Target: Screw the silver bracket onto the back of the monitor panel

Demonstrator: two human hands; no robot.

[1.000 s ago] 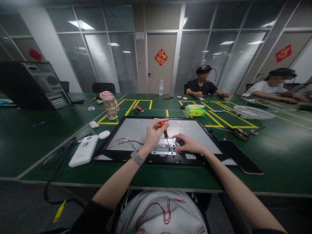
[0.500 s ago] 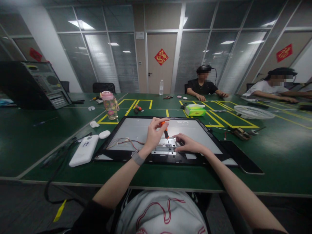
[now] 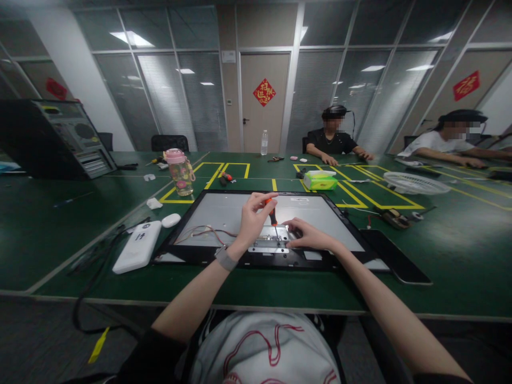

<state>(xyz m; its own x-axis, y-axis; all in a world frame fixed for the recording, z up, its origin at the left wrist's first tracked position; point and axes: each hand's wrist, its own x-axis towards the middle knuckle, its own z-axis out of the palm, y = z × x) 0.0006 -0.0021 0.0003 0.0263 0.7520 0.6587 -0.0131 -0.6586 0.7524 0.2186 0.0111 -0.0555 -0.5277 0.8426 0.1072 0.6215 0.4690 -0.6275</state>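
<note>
My left hand (image 3: 256,216) is closed on a screwdriver (image 3: 273,217) with an orange and black handle. The shaft points down, its tip at a silver metal bracket (image 3: 260,249). On the right end of that bracket my right hand (image 3: 307,233) rests, thumb near its lower part and fingers curled at its upper part. Beneath lies a flat display panel (image 3: 216,210) with a grey back and black frame. Thin wires (image 3: 212,230) run across the panel from the bracket's left side. My fingers partly hide the screwdriver handle.
Left of the panel are a white power bank (image 3: 138,248), a white oval case (image 3: 170,220) and a pink-lidded bottle (image 3: 180,173). A black phone (image 3: 394,256) lies at right. Further off are a green tissue pack (image 3: 320,180), a computer case (image 3: 52,138) and two seated people.
Almost nothing differs. Both hands keep their places, the screwdriver still upright on the bracket; the whole view shifts very slightly.
</note>
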